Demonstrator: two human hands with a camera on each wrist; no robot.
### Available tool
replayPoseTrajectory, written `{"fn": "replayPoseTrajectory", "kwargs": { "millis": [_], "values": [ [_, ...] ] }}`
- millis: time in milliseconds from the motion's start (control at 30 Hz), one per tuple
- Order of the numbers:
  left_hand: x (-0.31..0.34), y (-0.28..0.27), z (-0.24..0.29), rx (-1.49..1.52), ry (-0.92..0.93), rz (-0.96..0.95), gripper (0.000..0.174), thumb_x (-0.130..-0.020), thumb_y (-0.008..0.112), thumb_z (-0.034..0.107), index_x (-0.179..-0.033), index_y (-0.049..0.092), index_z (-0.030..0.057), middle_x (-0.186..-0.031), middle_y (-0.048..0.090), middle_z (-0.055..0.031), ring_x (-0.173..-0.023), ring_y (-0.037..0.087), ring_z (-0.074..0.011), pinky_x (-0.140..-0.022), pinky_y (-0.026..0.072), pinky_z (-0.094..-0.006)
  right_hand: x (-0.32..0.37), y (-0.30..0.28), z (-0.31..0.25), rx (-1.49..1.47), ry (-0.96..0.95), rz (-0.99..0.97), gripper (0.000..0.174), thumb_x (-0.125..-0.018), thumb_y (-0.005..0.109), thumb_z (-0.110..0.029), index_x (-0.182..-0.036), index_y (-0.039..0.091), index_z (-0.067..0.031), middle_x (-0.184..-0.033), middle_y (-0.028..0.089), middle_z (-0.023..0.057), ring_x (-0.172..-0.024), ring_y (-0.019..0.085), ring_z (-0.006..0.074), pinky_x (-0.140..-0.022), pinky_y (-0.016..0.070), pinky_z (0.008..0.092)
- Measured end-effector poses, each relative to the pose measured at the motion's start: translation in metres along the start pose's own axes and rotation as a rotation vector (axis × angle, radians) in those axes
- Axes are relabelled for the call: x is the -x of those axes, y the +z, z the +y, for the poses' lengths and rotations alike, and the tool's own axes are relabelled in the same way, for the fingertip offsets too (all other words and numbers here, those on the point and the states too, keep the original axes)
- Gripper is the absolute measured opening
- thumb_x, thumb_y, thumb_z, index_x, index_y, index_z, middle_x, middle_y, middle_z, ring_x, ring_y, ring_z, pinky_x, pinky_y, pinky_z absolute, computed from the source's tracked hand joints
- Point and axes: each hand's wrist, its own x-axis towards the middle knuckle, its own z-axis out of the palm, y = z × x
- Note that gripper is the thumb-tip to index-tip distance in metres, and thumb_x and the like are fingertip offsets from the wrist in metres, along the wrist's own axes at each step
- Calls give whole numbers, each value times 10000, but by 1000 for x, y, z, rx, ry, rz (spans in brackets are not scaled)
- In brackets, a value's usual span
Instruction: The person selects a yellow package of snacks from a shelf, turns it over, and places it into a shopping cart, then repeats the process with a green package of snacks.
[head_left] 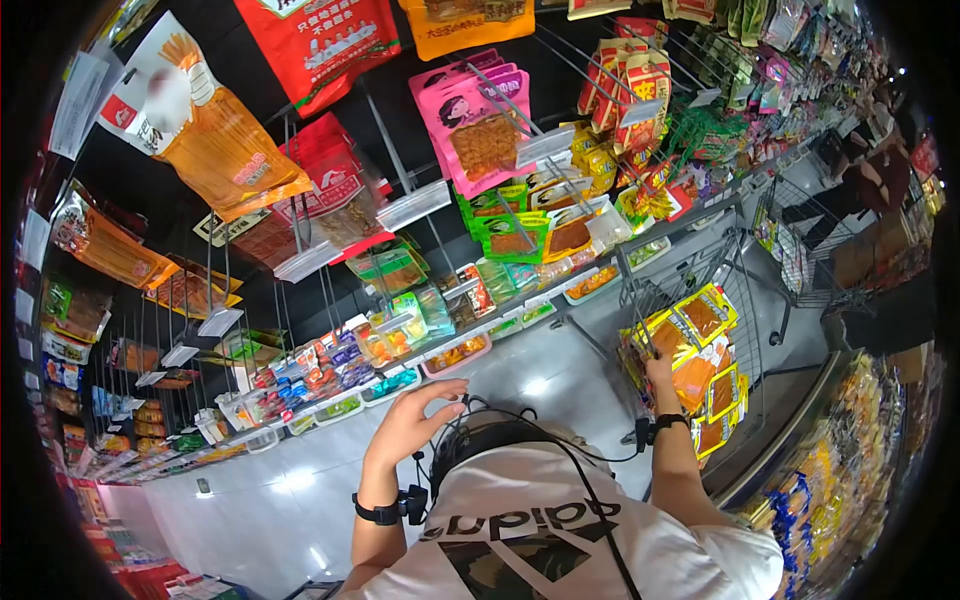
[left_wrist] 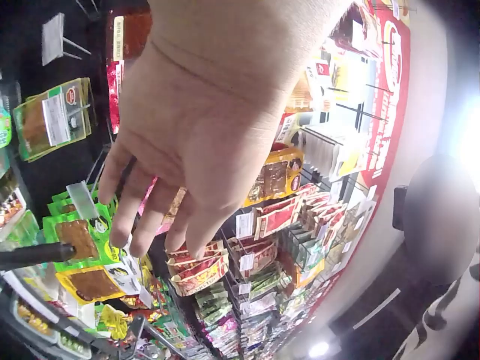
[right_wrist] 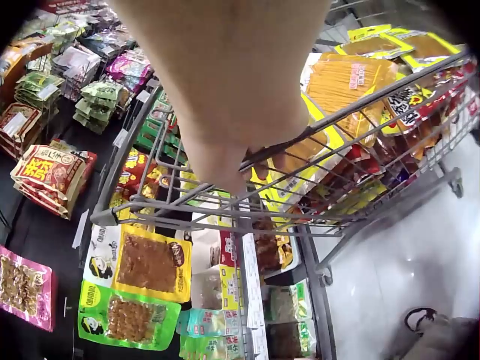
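Note:
My right hand (head_left: 661, 374) is at the near side of a wire shopping cart (right_wrist: 360, 105). In the right wrist view its fingers curl round the cart's top rail. Yellow-edged snack packets (head_left: 706, 314) fill the basket beside this hand, with a pack of orange strips (right_wrist: 346, 81) among them. My left hand (head_left: 412, 418) is raised in front of the shelves, holding nothing. Its fingers hang relaxed and apart in the left wrist view, overlapping green snack packets (left_wrist: 73, 234) and red-and-cream packets (left_wrist: 196, 271) on the rack behind.
Hooks with hanging packets, among them pink ones (head_left: 480, 125) and a large orange-strip bag (head_left: 215, 140), jut out along the shelving. Low trays of small packets (head_left: 458, 354) line its foot. Another cart (head_left: 785, 240) stands farther along the aisle. Bagged goods (head_left: 830, 480) are at the right.

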Motion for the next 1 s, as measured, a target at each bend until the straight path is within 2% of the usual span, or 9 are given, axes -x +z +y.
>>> {"fn": "replayPoseTrajectory", "kwargs": {
  "millis": [200,267,367,400,567,633,833,967,1000],
  "values": [
    [-17,-26,-5,17,54,10,331,-909,713,133,-1215,665,14,-1158,714,-91,-1026,664,-186,-925,500,-326,-13,-11,-14,153,17,22,406,-822,713,-203,-1168,676,5,-1098,706,235,-1070,676,344,-929,504,376],
    [-26,-32,-14,9,157,45,341,-901,724,155,-1220,669,48,-1114,728,-91,-994,683,-195,-789,518,-320,-14,-9,-24,191,8,61,336,-829,694,-202,-1106,709,-12,-1044,721,232,-1030,694,342,-893,519,379],
    [-33,-41,-14,40,148,58,343,-898,729,166,-1219,672,63,-1088,733,-99,-968,694,-204,-779,531,-323,-18,-4,-71,142,-174,198,217,-870,657,-132,-991,722,36,-920,738,149,-820,689,204,-787,523,310],
    [-35,-43,-17,41,143,59,344,-897,729,165,-1221,671,64,-1088,733,-99,-967,694,-204,-781,531,-324,-11,3,-98,27,-239,227,237,-880,644,-184,-1031,726,-21,-870,736,160,-843,715,280,-795,538,382],
    [-39,-46,-18,70,135,131,354,-900,725,171,-1237,669,77,-1090,737,-83,-975,694,-190,-711,521,-311,19,30,-253,-223,-238,-198,208,-909,630,-140,-1043,720,-9,-808,716,83,-753,671,143,-703,543,313],
    [-37,-42,-7,90,41,165,348,-901,720,162,-1231,668,65,-1090,735,-85,-979,691,-188,-797,526,-308,12,49,-287,-163,-378,-268,211,-915,630,-130,-1062,713,-3,-820,717,83,-709,660,133,-671,544,299],
    [-48,-2,5,193,-32,407,328,-904,706,126,-1218,665,40,-1073,737,-70,-993,679,-157,-859,518,-308,-19,93,-357,-7,-827,-339,243,-896,643,-131,-1117,688,-40,-1002,698,193,-835,687,343,-746,528,419],
    [-66,41,29,209,-119,427,343,-904,705,127,-1234,662,42,-1083,737,-68,-970,682,-142,-702,513,-289,-42,103,-395,86,-939,-412,239,-878,631,-107,-1099,684,-35,-1062,677,209,-950,651,407,-828,525,456],
    [-70,47,42,192,-190,386,348,-915,678,71,-1254,638,1,-1122,729,-102,-1041,672,-173,-946,498,-322,-48,105,-402,127,-972,-409,238,-874,633,-109,-1095,684,-36,-1065,677,210,-959,648,411,-839,525,467]
  ]
}}
